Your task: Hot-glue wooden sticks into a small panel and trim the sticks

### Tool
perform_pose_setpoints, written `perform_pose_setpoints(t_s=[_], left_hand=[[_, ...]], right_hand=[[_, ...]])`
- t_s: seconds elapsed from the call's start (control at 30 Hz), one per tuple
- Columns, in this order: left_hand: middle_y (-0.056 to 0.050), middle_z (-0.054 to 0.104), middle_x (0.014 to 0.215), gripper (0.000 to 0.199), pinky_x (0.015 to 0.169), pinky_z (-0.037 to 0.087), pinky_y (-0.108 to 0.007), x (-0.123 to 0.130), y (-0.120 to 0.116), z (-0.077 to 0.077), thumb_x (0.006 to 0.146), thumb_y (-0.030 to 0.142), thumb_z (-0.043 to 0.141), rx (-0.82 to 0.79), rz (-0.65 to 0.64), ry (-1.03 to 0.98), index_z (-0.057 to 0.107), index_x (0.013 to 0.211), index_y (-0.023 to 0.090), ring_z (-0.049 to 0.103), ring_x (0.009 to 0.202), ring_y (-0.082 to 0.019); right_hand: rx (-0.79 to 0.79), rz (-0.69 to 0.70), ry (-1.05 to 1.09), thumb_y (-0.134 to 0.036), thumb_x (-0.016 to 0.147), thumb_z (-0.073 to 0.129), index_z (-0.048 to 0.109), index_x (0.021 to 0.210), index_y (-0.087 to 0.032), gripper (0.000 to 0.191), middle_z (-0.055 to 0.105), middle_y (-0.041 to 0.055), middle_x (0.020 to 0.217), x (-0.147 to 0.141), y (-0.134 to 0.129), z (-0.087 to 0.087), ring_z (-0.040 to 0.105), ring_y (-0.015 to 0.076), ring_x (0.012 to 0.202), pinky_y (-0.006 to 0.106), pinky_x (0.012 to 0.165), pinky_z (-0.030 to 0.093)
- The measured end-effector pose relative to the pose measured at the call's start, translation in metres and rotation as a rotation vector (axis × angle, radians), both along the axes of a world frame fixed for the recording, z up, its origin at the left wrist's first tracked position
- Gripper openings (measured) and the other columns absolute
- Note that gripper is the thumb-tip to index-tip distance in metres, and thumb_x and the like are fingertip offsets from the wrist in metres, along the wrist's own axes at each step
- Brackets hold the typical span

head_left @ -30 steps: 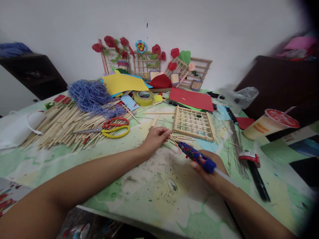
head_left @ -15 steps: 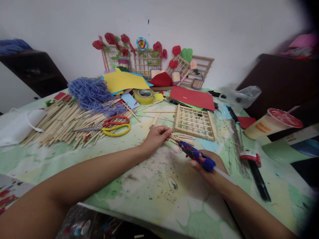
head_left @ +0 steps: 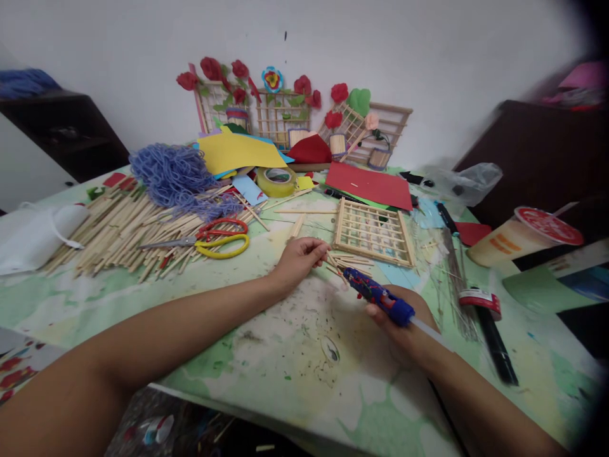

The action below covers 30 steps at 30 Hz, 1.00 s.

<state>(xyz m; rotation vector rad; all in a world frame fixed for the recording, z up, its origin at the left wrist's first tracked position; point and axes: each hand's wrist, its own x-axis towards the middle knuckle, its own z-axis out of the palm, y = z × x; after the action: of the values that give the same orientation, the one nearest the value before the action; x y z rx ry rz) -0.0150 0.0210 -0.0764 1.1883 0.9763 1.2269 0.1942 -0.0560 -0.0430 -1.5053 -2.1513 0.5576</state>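
Note:
My right hand [head_left: 404,317] is wrapped round a blue hot glue gun [head_left: 375,293], with a pale glue stick [head_left: 431,332] coming out of its back end. The gun's nozzle points left, close to the fingertips of my left hand [head_left: 301,261]. That hand is closed in a pinch on what looks like a short thin wooden stick [head_left: 333,260], its end near the nozzle. Several short sticks [head_left: 356,263] lie on the table just behind. Beyond them rests a wooden stick lattice frame [head_left: 375,231].
Left on the patterned table [head_left: 266,374] are scissors [head_left: 221,240], a wooden stick pile [head_left: 109,235] and blue yarn [head_left: 169,174]. Yellow tape [head_left: 276,184] and red paper [head_left: 368,184] lie behind. A lidded cup [head_left: 518,238] and wires [head_left: 457,285] are at right; flower-decorated lattices [head_left: 283,120] lean on the wall.
Both hands stay almost in place. The glue gun's nozzle has shifted very slightly, still by the left fingertips. The camera view has moved a little.

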Motion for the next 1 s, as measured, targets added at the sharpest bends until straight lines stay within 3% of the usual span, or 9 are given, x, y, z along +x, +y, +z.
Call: perform_pose_setpoints(t_s=[0.3, 0.57, 1.0], left_hand=[[0.000, 0.058, 0.062, 0.030, 0.055, 0.037, -0.022, -0.0011, 0.0011, -0.0013, 0.071, 0.044, 0.068, 0.018, 0.012, -0.007, 0.067, 0.077, 0.014, 0.047, 0.055, -0.008], [0.000, 0.058, 0.063, 0.028, 0.055, 0.038, -0.021, -0.0029, 0.0027, -0.0039, 0.075, 0.041, 0.066, 0.037, 0.020, -0.024, 0.067, 0.081, 0.014, 0.048, 0.055, -0.008], [0.001, 0.058, 0.063, 0.025, 0.055, 0.040, -0.021, -0.0049, 0.0068, -0.0046, 0.073, 0.038, 0.069, 0.025, 0.078, -0.075, 0.066, 0.080, 0.014, 0.048, 0.054, -0.007]], right_hand=[[0.012, -0.014, -0.041, -0.055, 0.083, 0.045, 0.049, 0.061, -0.020, 0.041, 0.048, -0.0003, 0.054, -0.0006, -0.0004, -0.0006, 0.045, 0.0141, 0.052, 0.025, 0.050, 0.033], [0.003, -0.028, -0.070, -0.056, 0.083, 0.044, 0.060, 0.071, -0.019, 0.042, 0.053, 0.0006, 0.056, 0.0005, 0.0007, 0.0009, 0.049, 0.0157, 0.053, 0.026, 0.051, 0.036], [0.013, -0.064, -0.121, -0.053, 0.083, 0.045, 0.060, 0.066, -0.019, 0.040, 0.054, 0.0001, 0.054, 0.0024, 0.0002, -0.0008, 0.049, 0.0148, 0.050, 0.026, 0.048, 0.031]])
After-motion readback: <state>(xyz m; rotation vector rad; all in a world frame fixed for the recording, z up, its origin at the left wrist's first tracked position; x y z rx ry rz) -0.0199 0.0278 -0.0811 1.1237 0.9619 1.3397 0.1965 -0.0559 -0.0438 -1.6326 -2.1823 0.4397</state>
